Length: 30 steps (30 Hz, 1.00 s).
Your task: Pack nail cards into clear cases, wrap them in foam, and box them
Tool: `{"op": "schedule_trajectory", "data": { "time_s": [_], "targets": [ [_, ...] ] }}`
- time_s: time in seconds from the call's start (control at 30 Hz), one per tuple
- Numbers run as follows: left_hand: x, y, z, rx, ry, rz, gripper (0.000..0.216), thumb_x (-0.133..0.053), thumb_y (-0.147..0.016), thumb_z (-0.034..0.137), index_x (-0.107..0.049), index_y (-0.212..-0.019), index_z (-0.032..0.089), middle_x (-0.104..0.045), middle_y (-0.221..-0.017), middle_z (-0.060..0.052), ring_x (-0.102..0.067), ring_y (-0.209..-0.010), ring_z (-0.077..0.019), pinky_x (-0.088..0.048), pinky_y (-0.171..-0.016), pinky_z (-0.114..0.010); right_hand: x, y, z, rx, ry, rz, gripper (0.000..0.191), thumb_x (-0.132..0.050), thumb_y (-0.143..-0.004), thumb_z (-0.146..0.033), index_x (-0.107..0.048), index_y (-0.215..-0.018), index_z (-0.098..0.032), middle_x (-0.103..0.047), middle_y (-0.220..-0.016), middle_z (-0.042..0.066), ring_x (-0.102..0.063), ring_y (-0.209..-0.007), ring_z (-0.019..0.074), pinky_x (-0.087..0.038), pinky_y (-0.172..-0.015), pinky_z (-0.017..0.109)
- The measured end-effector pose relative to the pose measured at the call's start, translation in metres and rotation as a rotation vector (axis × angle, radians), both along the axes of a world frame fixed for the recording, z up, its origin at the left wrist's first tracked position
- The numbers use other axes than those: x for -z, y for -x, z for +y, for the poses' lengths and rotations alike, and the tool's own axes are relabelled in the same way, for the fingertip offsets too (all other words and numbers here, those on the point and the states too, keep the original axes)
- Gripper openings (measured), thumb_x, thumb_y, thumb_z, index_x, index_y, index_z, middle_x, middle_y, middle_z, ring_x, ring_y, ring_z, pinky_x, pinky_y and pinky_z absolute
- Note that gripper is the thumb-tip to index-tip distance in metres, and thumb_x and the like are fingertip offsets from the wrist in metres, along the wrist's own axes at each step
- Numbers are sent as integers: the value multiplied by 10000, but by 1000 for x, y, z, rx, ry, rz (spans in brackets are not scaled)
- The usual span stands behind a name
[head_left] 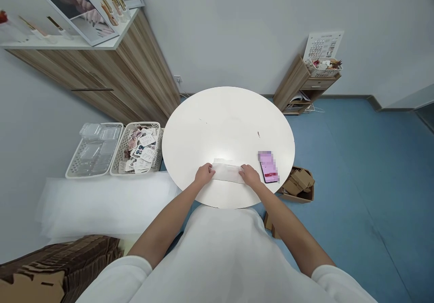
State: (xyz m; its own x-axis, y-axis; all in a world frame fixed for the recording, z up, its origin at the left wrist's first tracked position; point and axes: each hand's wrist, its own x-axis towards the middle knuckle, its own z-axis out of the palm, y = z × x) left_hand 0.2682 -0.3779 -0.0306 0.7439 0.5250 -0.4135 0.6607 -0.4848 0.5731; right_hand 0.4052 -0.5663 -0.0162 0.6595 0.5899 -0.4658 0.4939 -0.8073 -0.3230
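A thin white translucent sheet (226, 173), folded into a narrow strip, lies near the front of the round white table (224, 117). At its left end, my left hand (204, 175) is closed, with thumb and fingers pinching the edge. My right hand (249, 175) pinches the opposite end the same way. Whether the sheet is plastic foam or paper I cannot tell. Just right of my right hand rests a phone (268, 167) with a pinkish, partly pixelated screen.
To the left are a basket of printed cards (140, 151), a basket of clear plastic trays (95, 151) and a stack of white sheets (108, 205). Folded brown cardboard (64, 267) fills the lower left. A cardboard box (298, 185) stands beside the table at right.
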Motion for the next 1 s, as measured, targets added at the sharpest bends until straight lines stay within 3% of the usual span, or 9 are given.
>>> {"op": "schedule_trajectory", "data": {
  "time_s": [0.13, 0.23, 0.4, 0.5, 0.6, 0.67, 0.77, 0.9, 1.0],
  "targets": [
    [5, 4, -2, -93, -38, 21, 330, -533, -733, 300, -479, -1043, 202, -614, -812, -20, -572, -763, -171, -413, -608, -261, 12, 1, -6, 90, -20, -48, 324, -444, -809, -259, -468, -1128, -211, -511, -1069, 85, -526, -895, 203, -384, -647, 278],
    [3, 8, -9, -79, -224, -96, 406, -497, -762, 298, -426, -1142, 174, -594, -961, -77, -547, -901, -209, -423, -730, -318, 15, 6, -13, 145, -126, -133, 390, -471, -774, -225, -450, -1163, -199, -495, -1100, 104, -473, -998, 240, -393, -739, 320],
    [-1, 12, -39, 362, -446, -301, 371, -442, -794, 291, -463, -1152, 196, -488, -1204, -103, -412, -1140, -244, -320, -924, -389, 10, 24, -33, 384, -496, -145, 452, -503, -732, -275, -424, -1170, -196, -457, -1151, 103, -416, -1075, 246, -356, -889, 396],
    [2, 11, -61, 585, -479, -271, 413, -447, -790, 299, -442, -1197, 228, -385, -1329, -88, -315, -1231, -253, -245, -977, -422, 10, 47, -47, 708, -647, 200, 420, -526, -713, -361, -439, -1090, -197, -509, -1026, 77, -528, -884, 195, -440, -786, 363],
    [8, 10, -74, 620, -512, -183, 507, -448, -784, 320, -359, -1278, 247, -283, -1400, -87, -227, -1283, -265, -200, -992, -453, 15, 70, -54, 949, -664, 681, 389, -561, -687, -413, -463, -998, -200, -540, -951, 56, -573, -819, 169, -475, -733, 325],
    [12, 10, -77, 622, -515, -142, 550, -444, -785, 329, -307, -1313, 260, -241, -1421, -80, -193, -1298, -270, -188, -994, -467, 18, 80, -49, 1033, -722, 791, 454, -602, -661, -400, -438, -1041, -213, -536, -1006, 59, -570, -903, 167, -473, -770, 298],
    [15, 11, -77, 615, -484, -133, 577, -446, -785, 325, -270, -1333, 277, -207, -1435, -67, -174, -1306, -273, -174, -1003, -477, 19, 80, -32, 1102, -829, 657, 660, -622, -651, -376, -286, -1209, -265, -427, -1217, 77, -523, -1037, 159, -466, -808, 264],
    [15, 12, -77, 573, -408, -149, 587, -466, -774, 285, -275, -1330, 285, -207, -1434, -76, -174, -1307, -277, -148, -1012, -497, 18, 62, -11, 1087, -713, 478, 855, -576, -695, -378, -4, -1322, -269, -205, -1373, 128, -451, -1139, 178, -468, -811, 271],
    [14, 11, -79, 552, -371, -156, 596, -479, -765, 271, -278, -1326, 290, -201, -1436, -75, -170, -1309, -284, -131, -1016, -508, 17, 44, -6, 996, -596, 431, 854, -562, -711, -361, 6, -1336, -233, -296, -1322, 148, -465, -1117, 197, -467, -796, 287]
  ]
}}
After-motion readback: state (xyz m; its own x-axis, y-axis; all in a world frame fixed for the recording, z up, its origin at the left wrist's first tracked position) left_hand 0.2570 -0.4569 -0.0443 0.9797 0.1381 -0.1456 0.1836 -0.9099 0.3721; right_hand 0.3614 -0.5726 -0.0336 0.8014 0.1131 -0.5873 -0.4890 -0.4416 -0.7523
